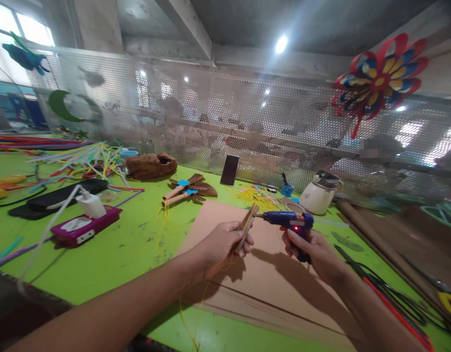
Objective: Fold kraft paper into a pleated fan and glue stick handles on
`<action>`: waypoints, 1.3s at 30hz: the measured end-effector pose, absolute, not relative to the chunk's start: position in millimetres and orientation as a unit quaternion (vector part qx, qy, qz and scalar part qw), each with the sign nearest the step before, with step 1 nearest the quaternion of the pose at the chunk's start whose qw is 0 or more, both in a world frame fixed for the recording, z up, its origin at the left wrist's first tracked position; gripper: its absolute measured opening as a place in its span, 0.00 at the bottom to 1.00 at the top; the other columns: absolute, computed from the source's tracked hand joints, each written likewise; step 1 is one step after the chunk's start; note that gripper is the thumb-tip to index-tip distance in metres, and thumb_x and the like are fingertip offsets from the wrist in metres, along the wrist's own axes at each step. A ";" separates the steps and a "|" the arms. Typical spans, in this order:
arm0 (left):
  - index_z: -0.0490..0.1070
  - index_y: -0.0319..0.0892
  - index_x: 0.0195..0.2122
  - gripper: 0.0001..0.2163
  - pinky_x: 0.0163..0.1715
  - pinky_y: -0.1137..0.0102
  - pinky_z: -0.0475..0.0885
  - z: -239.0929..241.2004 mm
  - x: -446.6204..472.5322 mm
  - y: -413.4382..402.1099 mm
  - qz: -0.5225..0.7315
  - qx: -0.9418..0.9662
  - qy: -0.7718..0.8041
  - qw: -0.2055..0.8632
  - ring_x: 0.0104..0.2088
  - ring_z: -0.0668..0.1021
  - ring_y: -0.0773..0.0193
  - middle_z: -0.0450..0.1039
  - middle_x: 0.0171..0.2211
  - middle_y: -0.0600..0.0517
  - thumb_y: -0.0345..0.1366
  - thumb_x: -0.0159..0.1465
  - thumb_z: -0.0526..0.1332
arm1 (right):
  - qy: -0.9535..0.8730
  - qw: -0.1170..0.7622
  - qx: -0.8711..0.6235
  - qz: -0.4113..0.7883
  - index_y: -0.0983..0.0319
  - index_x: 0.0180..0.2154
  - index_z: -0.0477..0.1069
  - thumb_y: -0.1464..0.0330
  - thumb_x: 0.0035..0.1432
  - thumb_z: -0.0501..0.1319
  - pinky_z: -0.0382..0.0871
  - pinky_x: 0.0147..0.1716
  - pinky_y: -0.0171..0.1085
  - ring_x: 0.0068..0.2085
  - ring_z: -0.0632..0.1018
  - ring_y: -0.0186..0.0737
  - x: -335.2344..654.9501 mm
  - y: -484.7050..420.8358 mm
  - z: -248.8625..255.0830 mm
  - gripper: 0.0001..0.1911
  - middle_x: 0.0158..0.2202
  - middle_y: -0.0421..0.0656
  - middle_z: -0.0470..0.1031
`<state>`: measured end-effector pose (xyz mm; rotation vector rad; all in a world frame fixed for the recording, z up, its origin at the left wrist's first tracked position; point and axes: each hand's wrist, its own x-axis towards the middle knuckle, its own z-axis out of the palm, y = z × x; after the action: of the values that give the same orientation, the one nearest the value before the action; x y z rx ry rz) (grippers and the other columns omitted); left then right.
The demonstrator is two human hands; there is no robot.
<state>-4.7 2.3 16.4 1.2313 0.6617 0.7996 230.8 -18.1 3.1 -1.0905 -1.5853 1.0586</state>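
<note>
My left grip (225, 242) is clenched around a small bundle of flat brown strips (247, 226), thumb on the near face. The strips stand tilted, upper ends leaning away and to the right. My right grip (316, 252) is closed on the handle of a blue glue gun (289, 221). A red indicator on the gun body is lit. The gun is held level, and its nozzle points left and sits just beside the upper ends of the strips; I cannot tell whether the two touch. Both grips are raised above a brown cardboard sheet (247, 283), which lies flat on the green surface (137, 244). A thin yellow thread (196, 303) hangs below my left wrist. Behind the glue gun, a white pot (318, 195) with a dark lid stands near the perforated screen (210, 112). A dark phone (229, 169) leans upright against that screen. To the left, a white charger (90, 203) is plugged into a pink power strip (84, 227). Coloured straws (75, 156) are scattered at the far left. A paper pinwheel (381, 78) hangs at upper right.
</note>
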 end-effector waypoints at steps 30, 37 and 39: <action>0.69 0.35 0.33 0.07 0.25 0.71 0.57 13.6 -3.6 3.4 0.359 0.565 0.326 0.668 0.23 0.64 0.71 0.66 0.26 0.49 0.32 0.59 0.54 | -0.629 0.498 -0.429 0.416 0.63 0.39 0.67 0.60 0.60 0.56 0.54 0.24 0.35 0.23 0.62 0.32 229.2 -17.2 3.9 0.13 0.23 0.38 0.62; 0.69 0.35 0.32 0.07 0.25 0.71 0.56 15.0 -4.6 2.2 0.358 0.565 0.303 0.679 0.22 0.63 0.72 0.66 0.26 0.49 0.33 0.59 0.54 | -0.630 0.468 -0.423 0.453 0.64 0.38 0.68 0.60 0.61 0.55 0.55 0.24 0.34 0.23 0.62 0.32 239.1 -12.4 -2.2 0.13 0.22 0.37 0.61; 0.68 0.35 0.33 0.07 0.25 0.71 0.56 16.2 -4.5 1.7 0.361 0.560 0.295 0.685 0.22 0.63 0.72 0.66 0.27 0.49 0.33 0.59 0.54 | -0.635 0.455 -0.419 0.462 0.64 0.38 0.68 0.60 0.61 0.55 0.55 0.24 0.34 0.23 0.62 0.32 238.7 -13.1 -2.2 0.13 0.22 0.37 0.61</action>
<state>-4.5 1.7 16.2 1.2539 0.6615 0.8082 238.7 -13.1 -2.2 -1.0329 -1.5674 1.1398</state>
